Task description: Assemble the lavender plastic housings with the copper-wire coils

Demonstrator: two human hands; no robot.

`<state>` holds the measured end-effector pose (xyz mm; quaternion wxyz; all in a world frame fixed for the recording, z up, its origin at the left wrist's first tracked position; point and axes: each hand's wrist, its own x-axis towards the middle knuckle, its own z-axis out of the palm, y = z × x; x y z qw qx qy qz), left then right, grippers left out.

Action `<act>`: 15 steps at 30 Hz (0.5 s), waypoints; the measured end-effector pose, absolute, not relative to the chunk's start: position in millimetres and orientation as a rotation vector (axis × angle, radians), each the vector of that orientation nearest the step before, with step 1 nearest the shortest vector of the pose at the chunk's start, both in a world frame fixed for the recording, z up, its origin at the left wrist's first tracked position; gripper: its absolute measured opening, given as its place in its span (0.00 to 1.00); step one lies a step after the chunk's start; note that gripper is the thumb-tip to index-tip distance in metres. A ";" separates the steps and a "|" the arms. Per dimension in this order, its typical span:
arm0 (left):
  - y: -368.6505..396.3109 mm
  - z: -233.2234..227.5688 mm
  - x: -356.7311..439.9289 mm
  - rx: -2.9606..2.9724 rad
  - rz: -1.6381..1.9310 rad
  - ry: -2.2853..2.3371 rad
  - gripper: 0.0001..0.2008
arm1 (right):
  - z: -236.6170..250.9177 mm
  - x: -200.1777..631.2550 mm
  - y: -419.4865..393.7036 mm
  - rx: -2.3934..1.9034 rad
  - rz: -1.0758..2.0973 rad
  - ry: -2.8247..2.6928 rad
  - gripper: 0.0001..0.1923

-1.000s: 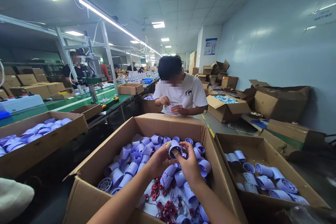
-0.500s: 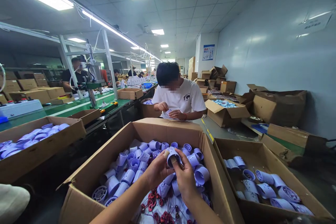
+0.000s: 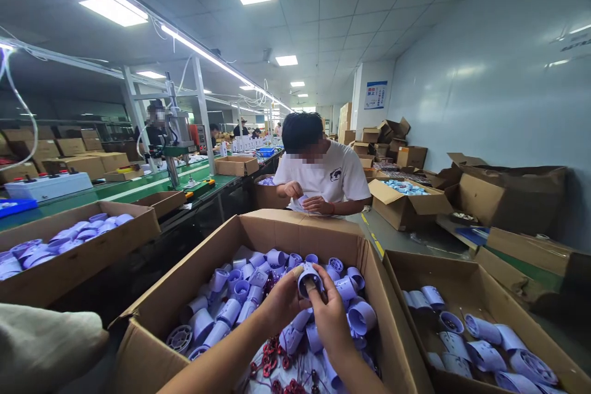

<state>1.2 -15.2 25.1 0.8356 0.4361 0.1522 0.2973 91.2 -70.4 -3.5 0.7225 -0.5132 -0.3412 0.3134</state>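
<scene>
Both hands meet on one pale violet plastic cylinder, raised over a large cardboard box. My left hand grips its left side, with the thumb along the rim. My right hand holds it from the right, and a finger reaches into the open end turned towards me. What that fingertip touches inside is hidden. Under the hands, the box is full of similar violet cylinders. Small dark red parts with wires lie among them near the front.
A second carton with more cylinders stands at the right, another at the left. Across the box a person in a white shirt handles a small part. A green conveyor bench runs along the left. Pale fabric shows at lower left.
The camera view has turned slightly left, so the scene sits further right. Both hands still hold the cylinder, and the right finger stays in its opening. The pale fabric at lower left shows more.
</scene>
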 end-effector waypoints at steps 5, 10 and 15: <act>-15.1 21.6 -2.9 0.999 0.613 0.310 0.16 | -13.6 92.3 -68.4 -1.160 0.539 -0.840 0.22; -16.2 17.8 -9.2 1.012 0.594 0.366 0.15 | -26.0 88.4 -65.3 -1.139 0.498 -0.804 0.21; -16.0 12.7 -9.4 1.029 0.595 0.372 0.19 | -27.5 87.0 -64.4 -1.126 0.489 -0.794 0.22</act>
